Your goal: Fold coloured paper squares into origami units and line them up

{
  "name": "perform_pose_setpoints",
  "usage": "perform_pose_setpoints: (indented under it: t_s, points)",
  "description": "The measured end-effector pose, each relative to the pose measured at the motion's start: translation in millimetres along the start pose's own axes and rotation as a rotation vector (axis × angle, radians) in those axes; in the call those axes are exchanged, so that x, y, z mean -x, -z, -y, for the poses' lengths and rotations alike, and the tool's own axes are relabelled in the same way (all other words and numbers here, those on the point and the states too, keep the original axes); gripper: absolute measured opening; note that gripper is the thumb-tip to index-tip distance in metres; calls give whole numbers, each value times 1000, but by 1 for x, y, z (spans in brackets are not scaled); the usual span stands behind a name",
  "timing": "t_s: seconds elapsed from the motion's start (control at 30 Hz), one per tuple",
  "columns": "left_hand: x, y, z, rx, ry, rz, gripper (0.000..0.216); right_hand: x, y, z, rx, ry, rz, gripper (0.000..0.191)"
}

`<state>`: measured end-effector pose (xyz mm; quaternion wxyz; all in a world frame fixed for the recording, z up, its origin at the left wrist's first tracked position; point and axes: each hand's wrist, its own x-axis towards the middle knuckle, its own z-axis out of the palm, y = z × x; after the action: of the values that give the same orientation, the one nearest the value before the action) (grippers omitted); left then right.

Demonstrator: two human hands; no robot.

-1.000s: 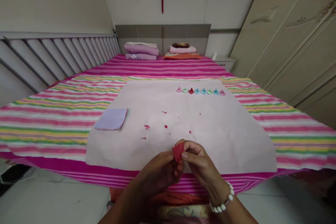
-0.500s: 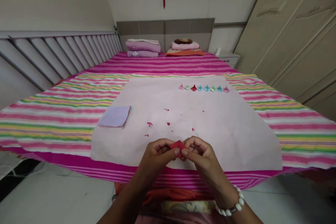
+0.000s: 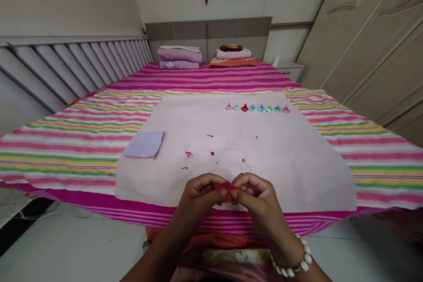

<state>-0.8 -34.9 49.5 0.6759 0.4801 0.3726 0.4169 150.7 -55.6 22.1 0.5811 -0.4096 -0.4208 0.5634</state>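
A small folded piece of red paper (image 3: 226, 188) is pinched between both hands, low over the near edge of the pale sheet (image 3: 297, 176). My left hand (image 3: 203, 191) grips its left side with thumb and fingers. On its right side my right hand (image 3: 254, 191) pinches it the same way; a white bead bracelet (image 3: 291, 269) circles that wrist. The fingers cover much of the paper, so its exact folds are hard to make out. Several torn red paper scraps (image 3: 188, 154) lie on the sheet beyond the hands.
A row of several small folded paper pieces (image 3: 245, 108) in pink, green, red and blue stands at the sheet's far right. On the left lies a stack of coloured paper (image 3: 145, 144), lilac on top. Folded bedding (image 3: 180, 55) rests near the headboard (image 3: 238, 31).
The red paper, a flat pointed shape before, now looks more crumpled or opened between the fingers. Both hands keep their pinch. The view has tilted slightly downward.
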Motion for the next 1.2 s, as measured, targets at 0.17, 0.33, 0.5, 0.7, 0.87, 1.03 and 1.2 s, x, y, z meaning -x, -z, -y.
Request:
perform_pose_setpoints:
  t_s: [0.17, 0.33, 0.5, 0.7, 0.87, 1.03, 1.2]
  points:
    - [-1, 0, 5, -18, -89, -3, 4, 0, -2, 2, -36, 26, -53, 9]
    - [-1, -1, -2, -106, -223, 32, 9, 1, -3, 2, -54, 61, -96, 8]
    - [-1, 0, -5, -158, -211, 24, 8, 4, -5, 8, 107, 192, -115, 6]
    - [0, -3, -4, -62, -133, -8, 13, 5, 0, 10, 110, 189, -44, 7]
    - [1, -3, -4, -99, -120, -65, 14, 4, 4, 4, 10, 133, 61, 18]
    - [0, -2, -2, -77, -102, -106, 21, 2, 2, 7, 59, 146, 39, 15]
    - [0, -3, 0, -66, -106, -93, 19, 2, 0, 14, 136, 181, 58, 6]
